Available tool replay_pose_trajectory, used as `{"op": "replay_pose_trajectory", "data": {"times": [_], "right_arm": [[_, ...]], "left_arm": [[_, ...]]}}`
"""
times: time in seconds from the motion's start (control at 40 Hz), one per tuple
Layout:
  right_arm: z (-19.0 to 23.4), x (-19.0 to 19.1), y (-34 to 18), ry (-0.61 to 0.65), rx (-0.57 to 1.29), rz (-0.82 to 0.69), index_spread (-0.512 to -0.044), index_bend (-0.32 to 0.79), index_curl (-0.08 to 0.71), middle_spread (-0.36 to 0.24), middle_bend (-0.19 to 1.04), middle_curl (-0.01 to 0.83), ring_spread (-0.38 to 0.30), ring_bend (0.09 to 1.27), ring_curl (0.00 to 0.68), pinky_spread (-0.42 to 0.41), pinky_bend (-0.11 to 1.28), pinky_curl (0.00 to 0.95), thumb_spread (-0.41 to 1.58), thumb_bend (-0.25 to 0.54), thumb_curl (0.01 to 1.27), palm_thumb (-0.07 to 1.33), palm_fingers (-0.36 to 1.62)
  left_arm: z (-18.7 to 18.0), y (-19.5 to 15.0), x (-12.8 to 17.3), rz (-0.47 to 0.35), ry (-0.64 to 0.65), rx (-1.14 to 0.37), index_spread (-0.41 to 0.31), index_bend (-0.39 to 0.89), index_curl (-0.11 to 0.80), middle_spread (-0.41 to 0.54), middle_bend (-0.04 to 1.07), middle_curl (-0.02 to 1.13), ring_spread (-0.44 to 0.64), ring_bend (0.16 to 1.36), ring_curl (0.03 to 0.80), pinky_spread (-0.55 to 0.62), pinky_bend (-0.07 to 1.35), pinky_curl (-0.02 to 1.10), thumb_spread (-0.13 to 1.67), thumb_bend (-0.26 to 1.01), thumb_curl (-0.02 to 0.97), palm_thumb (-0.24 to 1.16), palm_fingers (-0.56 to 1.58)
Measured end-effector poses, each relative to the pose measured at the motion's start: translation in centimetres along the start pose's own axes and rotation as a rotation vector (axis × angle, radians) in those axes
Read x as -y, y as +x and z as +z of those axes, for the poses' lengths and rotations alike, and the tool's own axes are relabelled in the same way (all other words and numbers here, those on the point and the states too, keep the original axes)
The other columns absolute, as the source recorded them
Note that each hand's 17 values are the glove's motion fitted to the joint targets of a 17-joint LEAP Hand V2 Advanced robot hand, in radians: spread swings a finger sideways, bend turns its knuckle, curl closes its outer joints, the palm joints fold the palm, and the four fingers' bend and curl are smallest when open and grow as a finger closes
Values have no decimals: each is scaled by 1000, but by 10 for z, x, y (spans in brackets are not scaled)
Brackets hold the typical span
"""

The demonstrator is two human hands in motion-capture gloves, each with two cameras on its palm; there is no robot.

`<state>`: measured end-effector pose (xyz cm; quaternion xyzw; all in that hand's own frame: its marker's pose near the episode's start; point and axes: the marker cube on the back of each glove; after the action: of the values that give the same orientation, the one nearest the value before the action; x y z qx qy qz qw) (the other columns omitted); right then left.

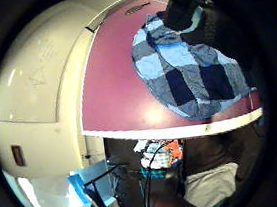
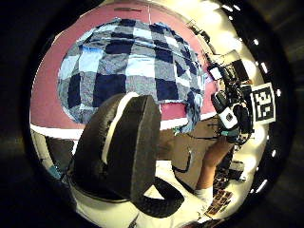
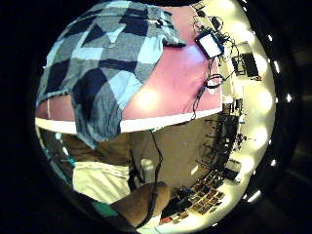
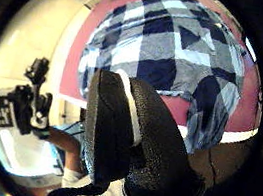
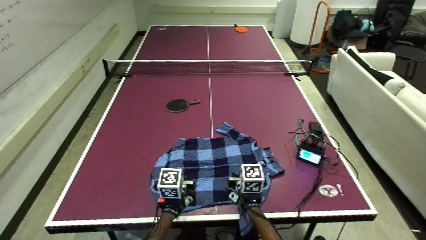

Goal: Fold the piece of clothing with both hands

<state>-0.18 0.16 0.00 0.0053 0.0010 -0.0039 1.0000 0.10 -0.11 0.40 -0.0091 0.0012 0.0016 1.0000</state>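
Lying spread on the maroon surface (image 5: 133,150), the blue-and-grey checked garment (image 5: 213,160) sits directly under and beyond both hands, at the near end of a table-tennis table. Its near hem runs along the table's white edge, and one corner spills over that edge and hangs down by the right hand, as the right little-finger palm view shows (image 3: 97,122).

The left hand (image 5: 170,192) and the right hand (image 5: 247,189) are side by side over the garment's near edge, a little apart. In the thumb-side palm views a gloved digit of each hand (image 2: 128,142) (image 4: 124,142) shows, gently curved, with the cloth lying flat on the surface behind it and nothing pinched against it; both hands look relaxed and unclenched, holding nothing. Whether either palm touches the cloth cannot be told.

Beyond the hands, past the garment, a dark paddle (image 5: 181,104) lies on the surface short of the net (image 5: 206,66). Off to the right hand's side, a small device with a lit screen (image 5: 310,156) rests near the table's edge with cables trailing from it.
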Motion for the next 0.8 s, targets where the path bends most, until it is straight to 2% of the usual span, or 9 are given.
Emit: {"op": "replay_pose_trajectory", "data": {"times": [0.025,0.125,0.275,0.499,0.799], "right_arm": [[0,0,0,2,-2,-1,-179,124,28,-7,231,55,61,214,27,128,373,82,425,88,25,149,176],[-4,-4,-2,10,-19,0,-259,132,69,-10,235,98,92,232,65,186,407,140,691,95,46,178,139],[-13,-6,2,22,-36,8,-321,137,109,-12,247,150,120,251,99,233,421,186,940,85,73,198,106],[-13,-8,12,-5,-42,21,-357,138,151,-14,247,205,140,265,134,262,448,234,1111,55,111,214,83],[-11,-6,14,13,-30,-1,-369,139,189,-15,247,255,149,274,169,264,470,276,1191,10,148,232,61]], "left_arm": [[1,0,0,1,-4,0,-41,37,5,8,218,56,71,505,103,162,407,86,424,42,16,78,475],[7,1,2,6,-38,4,-59,55,26,12,220,132,104,576,187,229,467,170,676,38,37,88,418],[9,4,-1,22,-74,-7,-73,71,48,19,223,193,136,625,237,282,516,229,905,18,69,88,353],[6,9,-6,48,-67,-8,-81,83,75,32,235,249,157,666,265,314,545,271,1056,-11,114,85,307],[-1,8,-13,50,-44,-5,-83,91,109,37,242,298,165,694,283,325,561,304,1123,-17,153,67,279]]}}
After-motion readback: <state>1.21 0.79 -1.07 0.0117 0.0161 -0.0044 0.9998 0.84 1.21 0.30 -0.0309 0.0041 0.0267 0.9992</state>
